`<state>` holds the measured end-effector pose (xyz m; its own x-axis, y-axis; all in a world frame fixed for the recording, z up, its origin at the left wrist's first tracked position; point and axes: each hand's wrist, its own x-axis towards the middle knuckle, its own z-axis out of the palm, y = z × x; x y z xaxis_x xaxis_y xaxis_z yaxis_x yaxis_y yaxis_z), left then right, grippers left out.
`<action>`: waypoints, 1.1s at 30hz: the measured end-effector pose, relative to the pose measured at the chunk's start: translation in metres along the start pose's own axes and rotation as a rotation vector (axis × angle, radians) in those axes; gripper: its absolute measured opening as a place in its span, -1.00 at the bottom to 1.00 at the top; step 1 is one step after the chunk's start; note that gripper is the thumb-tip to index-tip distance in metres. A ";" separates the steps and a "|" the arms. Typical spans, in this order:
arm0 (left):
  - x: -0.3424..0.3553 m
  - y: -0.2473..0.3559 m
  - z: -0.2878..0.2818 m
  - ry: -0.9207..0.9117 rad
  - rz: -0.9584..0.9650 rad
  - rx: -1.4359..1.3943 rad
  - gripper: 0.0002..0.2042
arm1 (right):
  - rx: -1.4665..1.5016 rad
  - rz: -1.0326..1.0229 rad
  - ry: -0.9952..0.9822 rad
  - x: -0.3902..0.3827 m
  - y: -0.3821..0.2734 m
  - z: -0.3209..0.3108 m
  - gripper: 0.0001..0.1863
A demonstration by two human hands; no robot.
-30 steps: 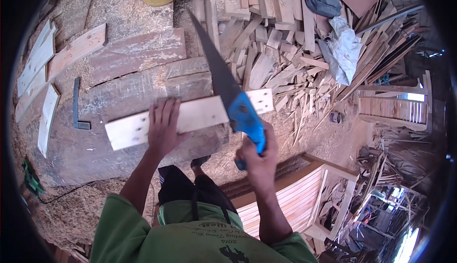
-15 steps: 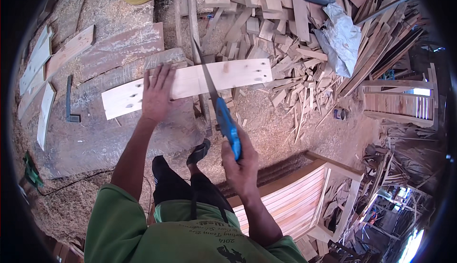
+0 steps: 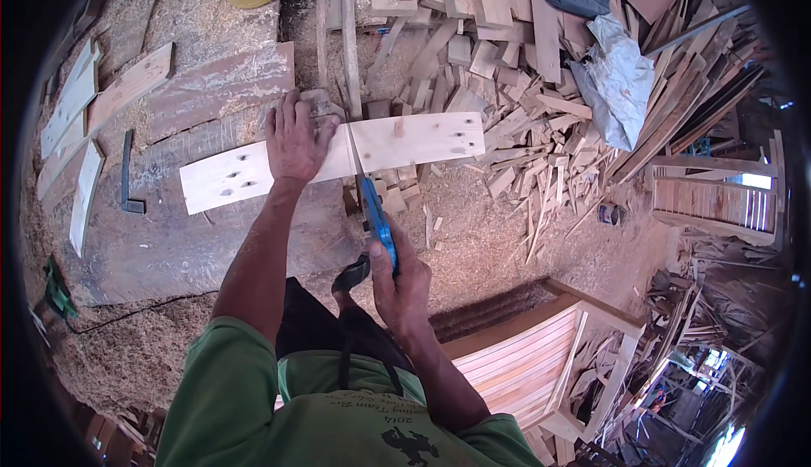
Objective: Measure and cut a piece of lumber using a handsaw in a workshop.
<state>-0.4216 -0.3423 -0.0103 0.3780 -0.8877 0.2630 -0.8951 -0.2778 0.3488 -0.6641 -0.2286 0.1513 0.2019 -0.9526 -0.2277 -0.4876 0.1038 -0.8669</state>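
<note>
Far left, loose boards (image 3: 86,201) and a square (image 3: 125,176) lie to one side, with neither hand on them. Next comes the board (image 3: 334,161), on the counter (image 3: 236,256) at its left part and jutting past the counter's edge at its right. Its long axis runs left to right, the right end a little farther from the person. The left hand (image 3: 296,142) lies spread on it, fingers reaching past the far edge, pressing rather than clenched. Just right of that, the saw (image 3: 378,218) crosses the board, tip pointing away and slightly left, handle toward the person. The right hand (image 3: 404,285) is wrapped round the handle. The board looks to be in one piece, so the cut seems barely begun, most of its width left; the depth cannot be told
</note>
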 end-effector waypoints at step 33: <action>0.003 0.015 -0.009 -0.030 -0.127 0.031 -0.66 | -0.117 -0.039 0.075 0.142 -0.013 0.063 -0.55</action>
<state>-0.4319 -0.3456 0.0033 0.4820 -0.8549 0.1917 -0.8475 -0.3995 0.3494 -0.5761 -0.3476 0.1020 0.1607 -0.9744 -0.1571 -0.5774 0.0363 -0.8156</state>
